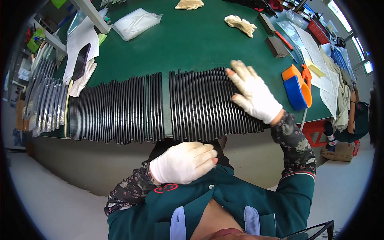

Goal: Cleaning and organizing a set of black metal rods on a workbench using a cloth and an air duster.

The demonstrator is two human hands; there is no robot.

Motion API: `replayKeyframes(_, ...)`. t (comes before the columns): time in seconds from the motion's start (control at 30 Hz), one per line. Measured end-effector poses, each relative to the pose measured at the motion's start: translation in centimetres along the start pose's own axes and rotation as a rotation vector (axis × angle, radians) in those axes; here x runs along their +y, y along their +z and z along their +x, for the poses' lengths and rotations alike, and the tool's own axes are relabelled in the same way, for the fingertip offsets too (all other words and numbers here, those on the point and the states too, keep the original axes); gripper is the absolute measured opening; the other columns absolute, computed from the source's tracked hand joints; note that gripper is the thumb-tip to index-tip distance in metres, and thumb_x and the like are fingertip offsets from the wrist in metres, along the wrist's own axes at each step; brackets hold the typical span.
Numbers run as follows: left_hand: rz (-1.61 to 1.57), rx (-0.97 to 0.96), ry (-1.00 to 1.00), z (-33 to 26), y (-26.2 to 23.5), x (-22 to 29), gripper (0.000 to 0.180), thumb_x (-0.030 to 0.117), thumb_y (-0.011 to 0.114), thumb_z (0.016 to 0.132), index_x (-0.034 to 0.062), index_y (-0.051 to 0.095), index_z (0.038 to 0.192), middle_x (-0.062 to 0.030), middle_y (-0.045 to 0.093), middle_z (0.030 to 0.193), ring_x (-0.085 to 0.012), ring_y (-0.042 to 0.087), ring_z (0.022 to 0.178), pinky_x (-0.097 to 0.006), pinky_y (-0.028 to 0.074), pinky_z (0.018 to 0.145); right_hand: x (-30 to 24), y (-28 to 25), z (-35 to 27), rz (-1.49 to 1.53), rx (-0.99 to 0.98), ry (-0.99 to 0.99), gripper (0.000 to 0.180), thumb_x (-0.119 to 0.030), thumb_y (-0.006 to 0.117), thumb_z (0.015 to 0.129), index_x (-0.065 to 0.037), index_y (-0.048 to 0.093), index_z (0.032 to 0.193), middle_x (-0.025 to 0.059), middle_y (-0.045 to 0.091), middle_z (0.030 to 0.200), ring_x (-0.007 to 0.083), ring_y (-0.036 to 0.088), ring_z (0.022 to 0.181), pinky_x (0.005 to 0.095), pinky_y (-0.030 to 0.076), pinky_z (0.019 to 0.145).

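Two groups of thin black rods lie side by side on the green table, a narrow gap between them. My right hand (256, 94), in a white glove with bare fingertips, rests on the right end of the right group of rods (200, 104), its fingers stretched and spread. The left group of rods (120, 108) reaches over to a pale strip at its left end; neither hand touches it. My left hand (185, 162), gloved likewise, hangs in front of my body just short of the table's near edge, its fingers together and slightly bent. Its palm side is hidden.
Bagged rods (48, 96) are stacked at the left, beside a phone (81, 62) on papers and a spare glove (85, 80). An orange and blue tape holder (297, 90) stands right. Dark blocks (276, 47) and a plastic bag (136, 25) lie farther back. Another person sits at far right.
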State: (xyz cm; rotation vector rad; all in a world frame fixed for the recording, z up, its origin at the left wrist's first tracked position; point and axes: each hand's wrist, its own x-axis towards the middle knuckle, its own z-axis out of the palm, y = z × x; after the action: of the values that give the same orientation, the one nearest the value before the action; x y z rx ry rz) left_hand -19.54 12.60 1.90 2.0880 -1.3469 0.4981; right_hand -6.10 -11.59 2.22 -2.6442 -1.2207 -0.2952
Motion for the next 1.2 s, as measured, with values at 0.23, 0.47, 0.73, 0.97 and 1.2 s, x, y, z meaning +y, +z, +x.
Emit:
replayKeyframes(0.23,0.249,0.197,-0.216,-5.2,-4.1,-0.2,0.026,0.012,0.05,0.091,0.002,0.053,0.115,-0.0107,0.065,0.094,-0.0273,0.067,0.077,-0.037,0.055,0.064,-8.3,-1.4,-0.5,0.742,-0.374,-0.467,0.041,-0.028,0.062,0.082,-0.003,0.053,0.113,0.0213,0.049,0.124,0.0384,0.046,0.12,0.0491,0.038,0.1)
replayKeyframes(0.47,0.308,0.21,-0.204,-4.6,-4.0,-1.0,0.025,0.012,0.053,0.089,0.0023,0.055,0.112,-0.0095,0.064,0.102,-0.0246,0.066,0.085,-0.033,0.054,0.07,-4.3,2.0,1.5,0.16,0.009,-0.093,0.068,-0.025,0.065,0.075,0.001,0.039,0.133,0.0272,0.037,0.139,0.0469,0.033,0.13,0.0534,0.028,0.108)
replayKeyframes(0.73,0.352,0.22,-0.301,-6.4,-4.9,-1.2,0.024,0.011,0.054,0.088,0.0036,0.056,0.112,-0.0085,0.064,0.102,-0.0235,0.066,0.085,-0.033,0.054,0.072,-5.8,-1.1,4.0,0.468,0.003,-0.376,0.048,-0.032,0.054,0.088,-0.003,0.05,0.126,0.0212,0.048,0.129,0.041,0.046,0.118,0.0472,0.038,0.1)
replayKeyframes(0.97,0.426,0.261,-0.361,-7.4,-5.9,-1.5,0.026,0.011,0.053,0.09,0.0044,0.057,0.115,-0.008,0.065,0.102,-0.0243,0.066,0.085,-0.033,0.054,0.071,-9.9,1.0,4.3,0.683,-0.34,-0.592,0.064,-0.038,0.07,0.071,0.0,0.049,0.119,0.0237,0.045,0.129,0.041,0.045,0.121,0.0471,0.036,0.104)
replayKeyframes(1.2,0.479,0.266,-0.404,-8.0,-6.9,-1.6,0.03,0.012,0.052,0.091,0.0044,0.055,0.119,-0.0087,0.065,0.103,-0.0245,0.066,0.088,-0.034,0.054,0.071,-5.2,2.6,9.9,0.21,0.121,-0.245,0.063,-0.021,0.068,0.071,0.001,0.045,0.126,0.0248,0.045,0.128,0.0437,0.045,0.116,0.0503,0.038,0.1)
